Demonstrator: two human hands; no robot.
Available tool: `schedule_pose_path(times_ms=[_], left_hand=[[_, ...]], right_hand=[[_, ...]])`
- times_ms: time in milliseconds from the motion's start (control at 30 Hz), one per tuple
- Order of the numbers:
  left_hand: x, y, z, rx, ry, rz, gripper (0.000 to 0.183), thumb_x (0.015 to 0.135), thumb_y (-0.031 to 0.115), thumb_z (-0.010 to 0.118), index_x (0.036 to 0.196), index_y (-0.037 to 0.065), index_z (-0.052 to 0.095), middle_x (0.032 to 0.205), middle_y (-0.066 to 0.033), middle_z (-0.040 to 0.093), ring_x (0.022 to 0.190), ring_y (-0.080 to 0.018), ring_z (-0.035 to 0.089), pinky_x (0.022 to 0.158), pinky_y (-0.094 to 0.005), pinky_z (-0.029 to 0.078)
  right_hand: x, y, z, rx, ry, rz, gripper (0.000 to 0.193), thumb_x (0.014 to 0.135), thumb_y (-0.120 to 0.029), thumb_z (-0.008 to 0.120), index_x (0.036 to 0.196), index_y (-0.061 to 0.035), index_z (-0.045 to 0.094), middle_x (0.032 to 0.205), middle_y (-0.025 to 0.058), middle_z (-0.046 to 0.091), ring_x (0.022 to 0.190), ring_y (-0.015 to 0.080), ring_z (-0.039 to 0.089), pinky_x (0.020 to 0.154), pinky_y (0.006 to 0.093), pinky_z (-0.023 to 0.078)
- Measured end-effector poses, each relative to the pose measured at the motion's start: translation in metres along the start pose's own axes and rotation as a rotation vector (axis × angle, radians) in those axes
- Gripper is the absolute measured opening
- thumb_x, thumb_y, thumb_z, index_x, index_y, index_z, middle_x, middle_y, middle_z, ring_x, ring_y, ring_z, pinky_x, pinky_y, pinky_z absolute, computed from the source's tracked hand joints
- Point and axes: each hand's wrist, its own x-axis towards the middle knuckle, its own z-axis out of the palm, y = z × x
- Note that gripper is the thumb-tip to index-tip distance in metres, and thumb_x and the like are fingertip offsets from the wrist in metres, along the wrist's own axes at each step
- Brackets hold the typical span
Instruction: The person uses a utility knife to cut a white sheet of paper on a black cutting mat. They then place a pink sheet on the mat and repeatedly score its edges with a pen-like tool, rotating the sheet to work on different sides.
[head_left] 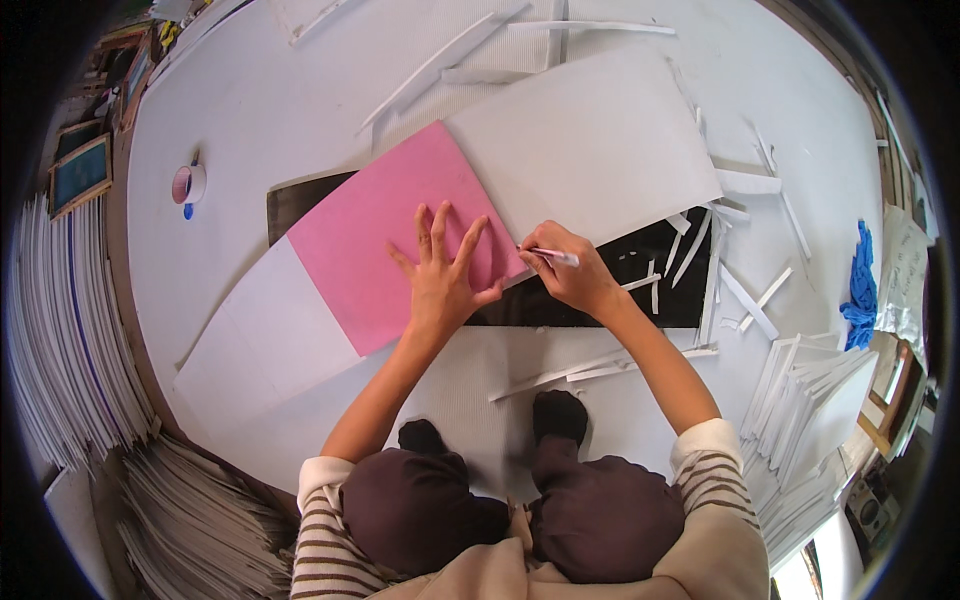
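Observation:
My left hand (441,267) lies with spread fingers on a pink rectangular board (350,235), pressing it onto a long white sheet (600,130). The sheet runs out from under the board at both ends. Beside the board's right edge, near its lower right corner, my right hand (570,268) is closed round a slim pen-like tool (568,259) with a pale barrel. Its tip meets that edge; whether it is a pen or a knife I cannot tell. Under the sheet is a black mat (600,300), partly covered.
White offcut strips (748,300) lie scattered on the right and at the far side. A tape roll (188,184) sits at the far left, a crumpled blue cloth (860,290) at the right. White sheets are stacked (800,400) at lower right, with more stacks (70,330) along the left.

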Motion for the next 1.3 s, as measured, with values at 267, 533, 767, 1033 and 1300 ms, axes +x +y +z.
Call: schedule_pose_path(times_ms=[267, 533, 767, 1033, 1300], left_hand=[[0.001, 0.004, 0.001, 0.005, -0.007, 0.003, 0.087, 0.063, 0.048, 0.077, 0.141, 0.031, 0.041, 0.153, -0.0139, 0.016, 0.143, -0.0398, 0.005, 0.092, -0.0816, 0.013], [-0.001, 0.002, 0.0, 0.002, -0.014, -0.007, 0.088, 0.062, 0.047, 0.079, 0.14, 0.029, 0.042, 0.152, -0.0143, 0.017, 0.143, -0.04, 0.006, 0.091, -0.0821, 0.016], [0.001, 0.009, 0.001, -0.006, -0.022, -0.035, 0.092, 0.061, 0.046, 0.079, 0.142, 0.029, 0.038, 0.152, -0.0153, 0.015, 0.143, -0.0419, 0.005, 0.09, -0.0826, 0.016], [-0.001, 0.01, -0.003, -0.017, -0.077, -0.06, 0.097, 0.059, 0.044, 0.081, 0.143, 0.029, 0.035, 0.154, -0.0149, 0.013, 0.143, -0.0416, 0.004, 0.091, -0.0825, 0.016], [0.0, 0.012, 0.001, -0.025, -0.057, -0.074, 0.099, 0.058, 0.041, 0.083, 0.143, 0.03, 0.034, 0.154, -0.013, 0.013, 0.143, -0.0402, 0.005, 0.093, -0.0818, 0.014]], right_hand=[[0.078, 0.021, 0.007, -0.059, 0.079, -0.147, 0.012, 0.087, -0.011, 0.061, 0.092, -0.0014, 0.056, 0.086, 0.0157, 0.061, 0.08, 0.035, 0.06, 0.065, 0.0412, 0.05], [-0.004, 0.006, 0.004, -0.041, 0.042, -0.096, 0.009, 0.084, -0.005, 0.062, 0.088, -0.0006, 0.055, 0.082, 0.0131, 0.058, 0.075, 0.0328, 0.059, 0.064, 0.039, 0.049], [-0.001, 0.009, 0.004, -0.017, 0.023, -0.02, 0.01, 0.086, -0.007, 0.062, 0.088, -0.0003, 0.055, 0.08, 0.0136, 0.056, 0.073, 0.0344, 0.058, 0.063, 0.0399, 0.048], [-0.002, 0.004, 0.004, -0.014, 0.03, -0.051, 0.011, 0.087, -0.008, 0.061, 0.089, 0.0003, 0.054, 0.082, 0.0141, 0.056, 0.074, 0.0346, 0.057, 0.063, 0.0408, 0.047], [-0.007, 0.001, 0.003, -0.008, 0.053, -0.058, 0.011, 0.085, -0.005, 0.062, 0.089, 0.0, 0.054, 0.084, 0.0129, 0.057, 0.075, 0.0337, 0.058, 0.064, 0.04, 0.049]])
